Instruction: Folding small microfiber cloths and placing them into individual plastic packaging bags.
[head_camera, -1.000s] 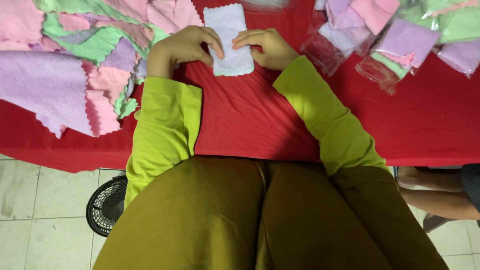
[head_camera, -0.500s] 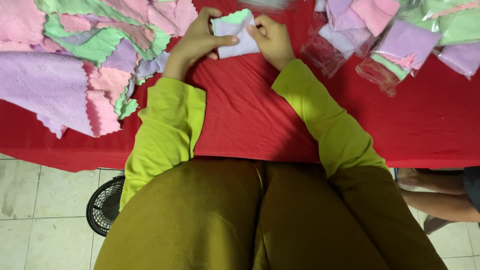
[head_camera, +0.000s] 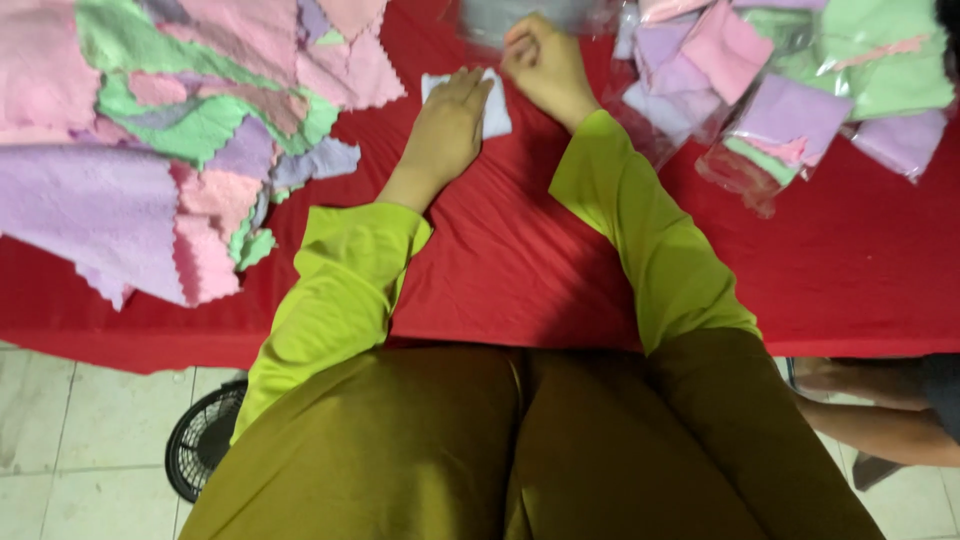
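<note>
**Two hands at a folded white cloth on a red table**

My left hand lies flat, palm down, fingers extended, pressing on one small folded white cloth; only the cloth's right edge and upper corners show past the fingers. My right hand rests just beside it, to the cloth's upper right, fingers loosely curled; I cannot tell whether it grips anything. The cloth sits on the red table, near its far edge, directly under the left palm and between the two hands.

Containers: several clear plastic bags lie to the right, at least three that I can count, each holding folded cloths in lilac, pink and green. One more clear wrapper lies just beyond the right hand; its contents are not clear.

To the left, one loose pile of cloths with zigzag edges spreads out in pink, lilac and green, too overlapped to count. One black fan stands on the tiled floor beneath the table. Another person's arm shows at lower right.
</note>
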